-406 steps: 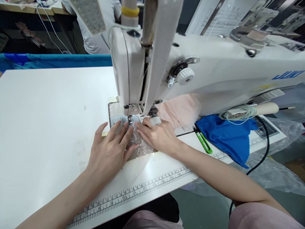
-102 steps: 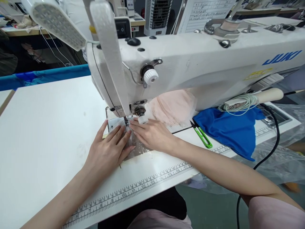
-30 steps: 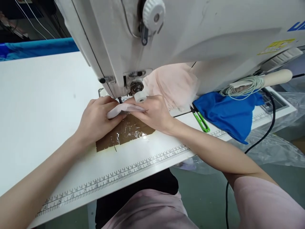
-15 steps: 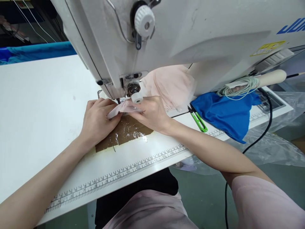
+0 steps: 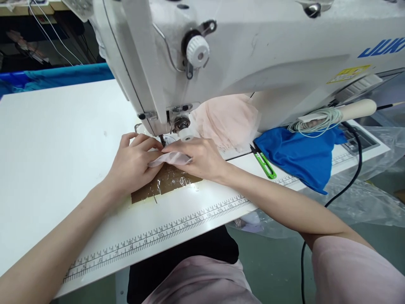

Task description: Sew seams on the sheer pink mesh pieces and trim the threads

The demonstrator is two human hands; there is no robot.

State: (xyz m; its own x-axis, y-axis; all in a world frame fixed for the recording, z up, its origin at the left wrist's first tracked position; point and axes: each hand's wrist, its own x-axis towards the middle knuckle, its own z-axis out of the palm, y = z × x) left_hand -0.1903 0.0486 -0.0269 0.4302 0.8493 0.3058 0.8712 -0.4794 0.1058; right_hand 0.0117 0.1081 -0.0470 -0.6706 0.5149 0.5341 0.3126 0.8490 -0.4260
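Both hands pinch a small pale pink fabric piece (image 5: 171, 158) just in front of the sewing machine's needle (image 5: 162, 140): left hand (image 5: 134, 162) curled on its left end, right hand (image 5: 199, 158) flat on its right. Step: positioning. Next, likely, it needs its edge squared under the foot.

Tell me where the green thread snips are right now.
In the head view, the green thread snips lie on the white table, right of the right hand, beside the blue cloth.
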